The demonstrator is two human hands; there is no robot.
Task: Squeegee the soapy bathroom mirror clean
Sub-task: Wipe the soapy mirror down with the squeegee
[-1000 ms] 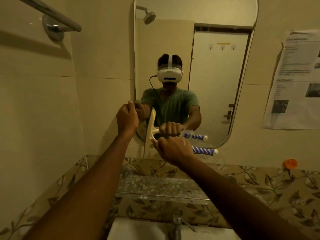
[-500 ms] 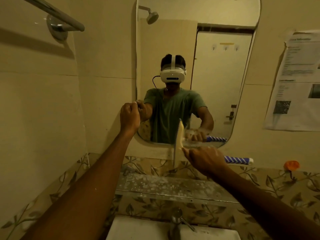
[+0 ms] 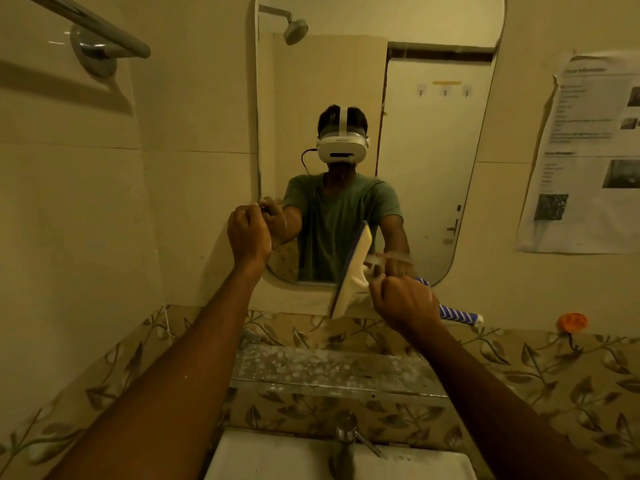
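Head view: right hand (image 3: 405, 303) grip closed on squeegee (image 3: 353, 271), blade upright at mirror (image 3: 433, 150) bottom edge for sideways stroke; left hand (image 3: 247, 235), closed fist, probably steadies mirror's edge.

Mirror (image 3: 433, 168): I see it on the wall ahead, above the shelf (image 3: 332, 370).
Squeegee (image 3: 353, 275): across the mirror's lower edge.
Tap (image 3: 344, 441): below the shelf, on the basin (image 3: 277, 459).
Paper (image 3: 585, 157): right of mirror.
Rail (image 3: 93, 29): upper left.
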